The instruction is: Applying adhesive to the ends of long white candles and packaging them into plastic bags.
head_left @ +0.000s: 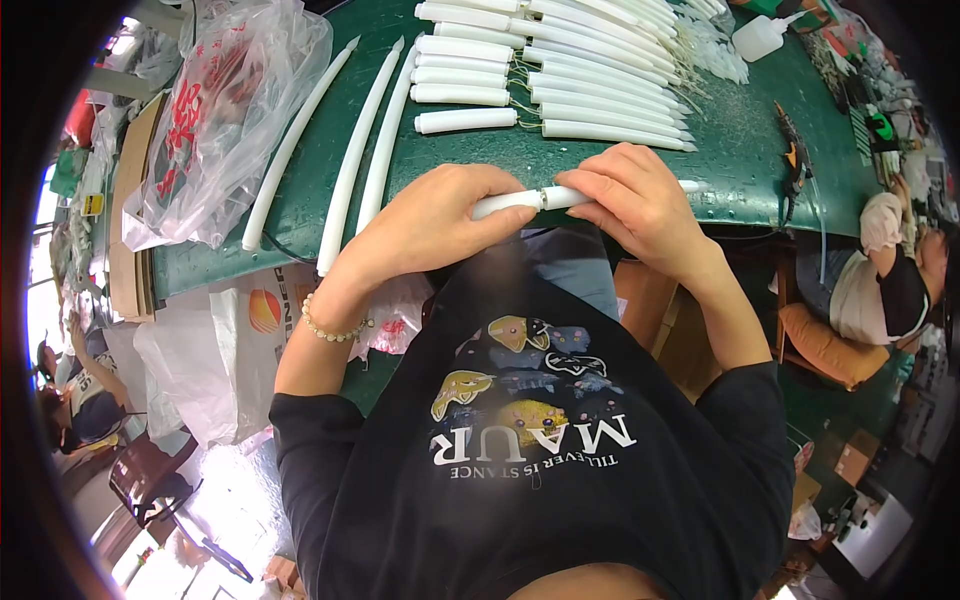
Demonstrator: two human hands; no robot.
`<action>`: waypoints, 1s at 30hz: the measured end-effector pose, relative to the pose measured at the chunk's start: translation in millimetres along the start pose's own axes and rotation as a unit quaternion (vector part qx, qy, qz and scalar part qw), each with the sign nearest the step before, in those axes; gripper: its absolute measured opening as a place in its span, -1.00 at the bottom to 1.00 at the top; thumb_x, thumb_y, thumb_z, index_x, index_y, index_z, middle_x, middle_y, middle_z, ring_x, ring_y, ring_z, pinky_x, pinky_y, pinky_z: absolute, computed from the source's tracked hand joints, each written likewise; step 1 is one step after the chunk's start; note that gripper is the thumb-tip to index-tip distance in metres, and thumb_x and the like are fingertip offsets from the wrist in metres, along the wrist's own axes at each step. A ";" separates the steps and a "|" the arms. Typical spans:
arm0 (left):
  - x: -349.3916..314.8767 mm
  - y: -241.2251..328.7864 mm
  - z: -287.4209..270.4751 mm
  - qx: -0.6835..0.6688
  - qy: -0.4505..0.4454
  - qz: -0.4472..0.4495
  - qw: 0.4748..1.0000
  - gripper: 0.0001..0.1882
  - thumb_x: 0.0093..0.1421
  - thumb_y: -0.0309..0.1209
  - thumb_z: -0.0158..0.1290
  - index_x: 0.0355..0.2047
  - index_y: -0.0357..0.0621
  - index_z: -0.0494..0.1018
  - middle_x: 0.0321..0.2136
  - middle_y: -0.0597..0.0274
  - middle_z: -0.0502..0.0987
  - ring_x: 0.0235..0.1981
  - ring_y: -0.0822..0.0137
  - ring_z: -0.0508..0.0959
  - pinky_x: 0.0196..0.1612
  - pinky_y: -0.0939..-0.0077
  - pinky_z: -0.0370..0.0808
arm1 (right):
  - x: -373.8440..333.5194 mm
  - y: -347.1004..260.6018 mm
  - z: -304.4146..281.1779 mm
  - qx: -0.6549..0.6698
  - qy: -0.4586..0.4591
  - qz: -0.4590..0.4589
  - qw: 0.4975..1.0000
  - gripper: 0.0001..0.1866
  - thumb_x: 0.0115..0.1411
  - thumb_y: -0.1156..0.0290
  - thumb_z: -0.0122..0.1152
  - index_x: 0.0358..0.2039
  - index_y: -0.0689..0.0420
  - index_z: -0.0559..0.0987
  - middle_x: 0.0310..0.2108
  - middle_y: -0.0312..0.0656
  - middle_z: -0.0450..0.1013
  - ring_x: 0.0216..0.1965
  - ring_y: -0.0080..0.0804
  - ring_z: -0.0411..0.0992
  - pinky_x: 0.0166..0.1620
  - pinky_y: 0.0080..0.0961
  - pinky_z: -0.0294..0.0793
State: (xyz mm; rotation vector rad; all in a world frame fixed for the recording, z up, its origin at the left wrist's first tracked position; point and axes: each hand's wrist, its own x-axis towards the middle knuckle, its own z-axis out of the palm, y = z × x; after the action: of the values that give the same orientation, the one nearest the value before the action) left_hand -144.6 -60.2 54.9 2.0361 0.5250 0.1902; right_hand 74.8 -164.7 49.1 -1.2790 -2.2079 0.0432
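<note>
Above the near edge of the green table, my left hand (430,215) is closed on the short white base tube (490,206) of a candle-shaped piece, thumb along its side. My right hand (640,205) pinches the long tapered white candle tube (568,196), whose pointed tip sticks out to the right. The two tubes lie end to end, with a narrow gap between my fingertips. Just beyond lies a row of similar tapered tubes (610,134), joined by thin wires to short base tubes (465,121). Three long one-piece white candles (352,165) lie left of my left hand.
A clear plastic bag (225,120) covers the table's left end. On the right are a black and orange tool (796,160) with a cord and a white squeeze bottle (760,38). Another person (865,290) sits at the right; others are at the far left.
</note>
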 end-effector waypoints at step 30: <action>4.6 -9.0 14.1 0.105 0.049 0.024 0.993 -0.73 0.19 -0.26 0.06 -0.28 -0.25 0.47 -0.55 -0.06 0.49 -0.48 -0.07 0.49 -0.41 0.19 0.38 | -0.2 3.0 6.8 -0.098 -0.043 0.005 0.994 -0.66 -0.06 0.42 0.31 -0.19 0.09 0.54 -0.41 -0.25 0.42 -0.36 -0.30 0.42 -0.34 -0.41 0.43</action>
State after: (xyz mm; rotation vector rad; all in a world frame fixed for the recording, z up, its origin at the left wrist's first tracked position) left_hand -138.2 -65.6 39.7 2.2553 0.5779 0.2756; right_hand 73.9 -161.5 42.5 -1.4168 -2.3262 -0.1213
